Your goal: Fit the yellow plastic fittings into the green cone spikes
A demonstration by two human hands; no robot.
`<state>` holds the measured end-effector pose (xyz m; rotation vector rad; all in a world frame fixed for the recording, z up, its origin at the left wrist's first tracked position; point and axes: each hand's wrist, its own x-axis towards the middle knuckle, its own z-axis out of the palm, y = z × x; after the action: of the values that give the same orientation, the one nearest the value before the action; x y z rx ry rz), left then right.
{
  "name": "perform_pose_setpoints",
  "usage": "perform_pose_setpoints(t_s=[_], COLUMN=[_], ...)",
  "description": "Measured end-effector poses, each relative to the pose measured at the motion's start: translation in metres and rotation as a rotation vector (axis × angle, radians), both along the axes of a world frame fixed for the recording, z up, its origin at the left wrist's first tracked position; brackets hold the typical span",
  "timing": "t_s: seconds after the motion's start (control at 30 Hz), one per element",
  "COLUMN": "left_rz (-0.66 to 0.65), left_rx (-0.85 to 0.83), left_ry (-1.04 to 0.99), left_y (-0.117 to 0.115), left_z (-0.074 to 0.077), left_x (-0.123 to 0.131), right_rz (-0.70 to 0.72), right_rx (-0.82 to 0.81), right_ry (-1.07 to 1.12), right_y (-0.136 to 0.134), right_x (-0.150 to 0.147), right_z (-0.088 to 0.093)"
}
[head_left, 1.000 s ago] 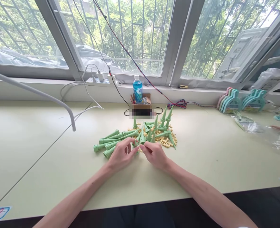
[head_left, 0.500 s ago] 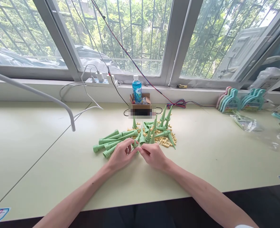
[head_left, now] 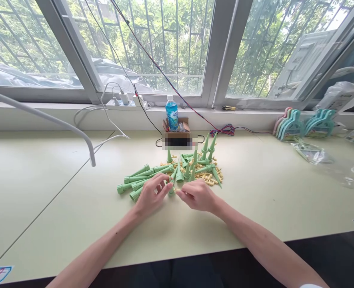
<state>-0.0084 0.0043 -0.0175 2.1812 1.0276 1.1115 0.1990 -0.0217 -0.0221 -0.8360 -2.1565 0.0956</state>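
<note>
My left hand (head_left: 151, 195) pinches a small green cone spike (head_left: 171, 189) at the near edge of a pile. My right hand (head_left: 196, 195) is closed beside it, its fingertips pinching a tiny yellow piece (head_left: 177, 191) close to the spike's base. Behind the hands lies a row of long green spikes (head_left: 141, 179) on their sides. Several green cones (head_left: 195, 162) stand upright or lie among scattered small yellow pieces (head_left: 210, 180).
A pale green table (head_left: 269, 192) runs under a window. A blue bottle (head_left: 171, 113) stands in a small cardboard box (head_left: 178, 134) at the back. A white cable (head_left: 59, 124) arcs over the left. Pastel clips (head_left: 303, 126) and a clear bag (head_left: 311, 154) sit far right.
The hands have stayed together at the pile with small finger shifts. Another person's hand at the far right edge has left the view.
</note>
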Motion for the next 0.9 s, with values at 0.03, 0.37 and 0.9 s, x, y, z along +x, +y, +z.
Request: perform_pose_setpoints(t_s=[0.03,0.37,0.9], left_rz=[0.005,0.0,-0.058], left_rx=[0.004,0.007,-0.117], left_ry=[-0.008,-0.029,0.147], left_y=[0.0,0.004,0.001], left_z=[0.0,-0.001,0.001], left_x=[0.0,-0.005,-0.002], right_rz=[-0.021,-0.399,-0.345], right_rx=[0.012,-0.375,-0.556], right_ry=[-0.018,-0.485,-0.505], right_y=[0.001,0.011,0.013], right_x=[0.004,0.047,0.047], right_z=[0.003,0.028,0.024])
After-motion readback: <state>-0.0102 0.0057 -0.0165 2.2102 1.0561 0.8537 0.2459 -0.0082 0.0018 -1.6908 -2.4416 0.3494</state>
